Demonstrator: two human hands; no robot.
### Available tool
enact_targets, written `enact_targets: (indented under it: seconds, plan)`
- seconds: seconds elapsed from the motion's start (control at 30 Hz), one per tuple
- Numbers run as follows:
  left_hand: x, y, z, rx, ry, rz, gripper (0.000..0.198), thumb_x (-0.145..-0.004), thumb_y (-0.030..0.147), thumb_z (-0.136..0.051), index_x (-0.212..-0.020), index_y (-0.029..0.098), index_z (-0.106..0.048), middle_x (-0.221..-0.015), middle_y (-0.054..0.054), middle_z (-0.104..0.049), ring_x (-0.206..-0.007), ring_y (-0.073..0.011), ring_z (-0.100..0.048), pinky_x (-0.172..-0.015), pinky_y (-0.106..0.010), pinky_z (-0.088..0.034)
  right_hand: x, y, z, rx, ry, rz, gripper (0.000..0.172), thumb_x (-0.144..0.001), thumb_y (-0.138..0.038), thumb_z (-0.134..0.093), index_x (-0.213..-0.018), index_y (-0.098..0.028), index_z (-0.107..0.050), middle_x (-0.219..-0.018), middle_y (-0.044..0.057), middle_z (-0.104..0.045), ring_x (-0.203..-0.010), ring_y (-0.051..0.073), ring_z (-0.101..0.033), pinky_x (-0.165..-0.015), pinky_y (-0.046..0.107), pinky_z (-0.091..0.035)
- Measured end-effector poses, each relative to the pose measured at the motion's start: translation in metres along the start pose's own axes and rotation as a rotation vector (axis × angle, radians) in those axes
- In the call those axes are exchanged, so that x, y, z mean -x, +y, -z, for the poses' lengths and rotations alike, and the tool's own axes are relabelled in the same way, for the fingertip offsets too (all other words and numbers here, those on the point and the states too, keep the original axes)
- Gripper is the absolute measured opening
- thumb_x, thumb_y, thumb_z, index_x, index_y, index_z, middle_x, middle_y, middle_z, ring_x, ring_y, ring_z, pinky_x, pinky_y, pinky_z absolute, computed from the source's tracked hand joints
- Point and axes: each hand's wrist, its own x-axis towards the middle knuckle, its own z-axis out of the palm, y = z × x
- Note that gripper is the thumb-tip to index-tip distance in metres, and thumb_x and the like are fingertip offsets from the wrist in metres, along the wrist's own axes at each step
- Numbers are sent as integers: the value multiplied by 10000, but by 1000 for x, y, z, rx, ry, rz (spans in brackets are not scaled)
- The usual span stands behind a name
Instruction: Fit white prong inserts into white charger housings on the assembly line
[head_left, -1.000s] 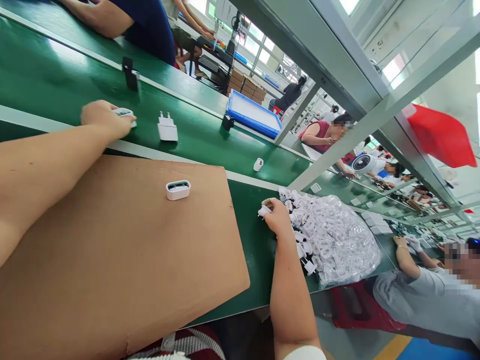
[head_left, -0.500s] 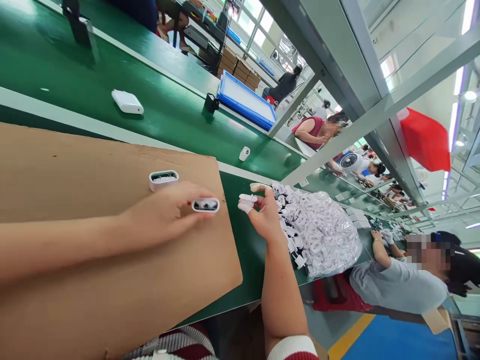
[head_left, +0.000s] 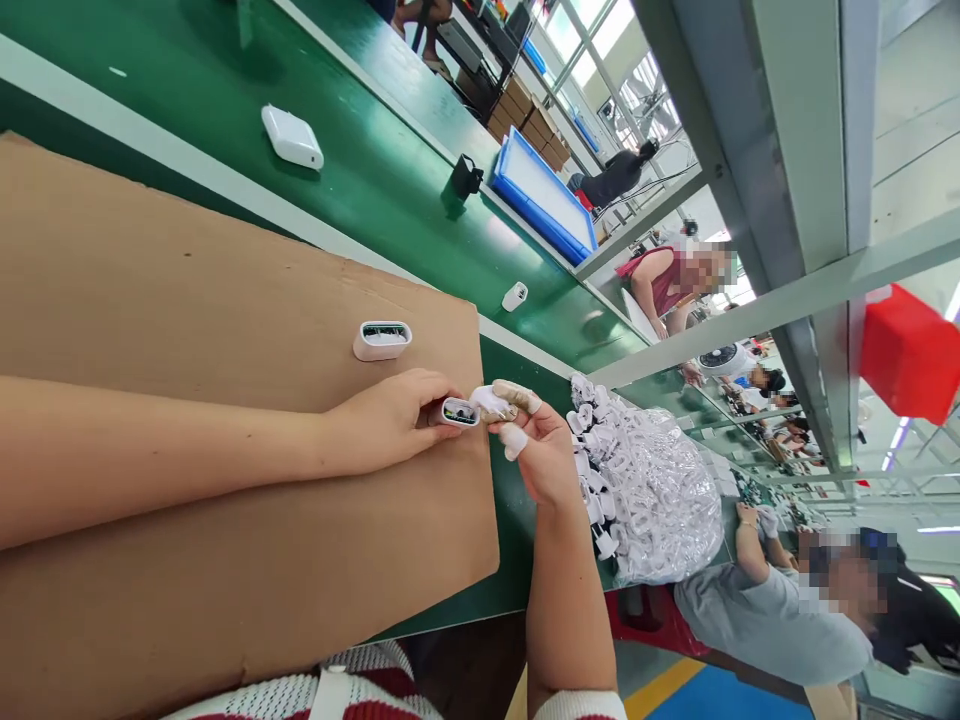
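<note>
My left hand (head_left: 390,420) is closed round a white open charger shell (head_left: 459,411) at the right edge of a brown cardboard sheet (head_left: 187,300). My right hand (head_left: 536,450), with finger cots on some fingertips, pinches a small white plug piece (head_left: 486,399) right against the shell's open end. A second open white shell (head_left: 382,340) stands on the cardboard just behind my hands. A clear bag of several white plug pieces (head_left: 645,480) lies to the right of my right hand.
A finished white charger (head_left: 292,136) and a small white part (head_left: 514,296) lie on the green conveyor belt (head_left: 375,180). A blue tray (head_left: 541,195) and a black clip (head_left: 466,177) sit further back. Other people work along the line at right.
My left hand came back from the belt with a shell and brought it to the right hand. My right hand took a plug piece from the bag and raised it to the shell.
</note>
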Motion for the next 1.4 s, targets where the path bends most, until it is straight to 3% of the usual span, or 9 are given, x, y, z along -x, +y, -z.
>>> enact_targets:
  seconds: [0.13,0.3,0.47,0.67,0.77,0.9,1.07,1.23,1.4]
  plan:
    - [-1,0,-1,40,7,8,439,-841,582,-602,-1024,201,-721,-938,-83,-695,-862,-263,-645,-754,-365,-526,-1,0,-11,71,121,68,290,-701,-328,-878,-951,-238,-762,-1027,43,-757,-870,182,-702,-667,289,-569]
    - [-1,-1,0,53,13,-8,437,-852,569,-594,-1048,198,-716,-1025,-100,-714,-952,-283,-652,-809,-376,-533,-4,2,-18,67,214,-31,305,-769,-443,-826,-939,-206,-736,-912,42,-766,-659,122,-633,-523,243,-459]
    - [-1,-2,1,40,14,-32,406,-843,535,-595,-1034,195,-708,-1034,-105,-715,-984,-292,-651,-846,-387,-527,-5,4,-17,31,189,-73,418,-728,-476,-835,-1037,-221,-716,-961,37,-765,-646,128,-658,-524,256,-491]
    - [-1,-3,0,31,0,-9,393,-850,548,-585,-976,194,-700,-995,-101,-696,-938,-285,-636,-795,-383,-514,-4,3,-16,26,174,26,345,-744,-464,-817,-939,-228,-659,-991,62,-766,-768,168,-698,-510,241,-453]
    - [-2,-4,-1,16,1,-19,369,-862,537,-584,-942,194,-694,-945,-91,-687,-903,-274,-627,-773,-374,-503,-2,1,-20,128,185,107,301,-763,-414,-816,-928,-231,-642,-1014,63,-760,-838,181,-701,-587,266,-514]
    - [-3,-7,-1,11,4,-39,344,-854,503,-600,-968,193,-698,-986,-94,-694,-943,-278,-630,-811,-378,-503,2,-5,-24,299,223,236,352,-824,-351,-792,-1131,-235,-662,-1129,79,-748,-971,185,-698,-843,339,-577]
    - [-2,-6,-1,26,9,-34,329,-847,484,-602,-959,188,-691,-954,-94,-681,-926,-279,-631,-797,-380,-497,7,-13,-19,607,131,390,121,-897,-263,-729,-1017,-246,-733,-1000,47,-757,-898,194,-673,-842,366,-554]
    - [-2,-5,0,64,3,-52,275,-855,453,-610,-920,197,-686,-944,-84,-675,-920,-275,-632,-793,-376,-492,5,-14,-19,874,-67,453,316,-912,-154,-603,-1171,-280,-734,-1081,60,-748,-1025,238,-648,-927,412,-549]
    - [-4,-6,0,65,-5,-34,246,-853,437,-628,-811,196,-654,-883,-79,-646,-837,-259,-622,-718,-367,-478,3,-8,-22,846,-33,467,287,-927,-168,-578,-1138,-279,-738,-1047,53,-752,-1000,229,-674,-922,399,-562]
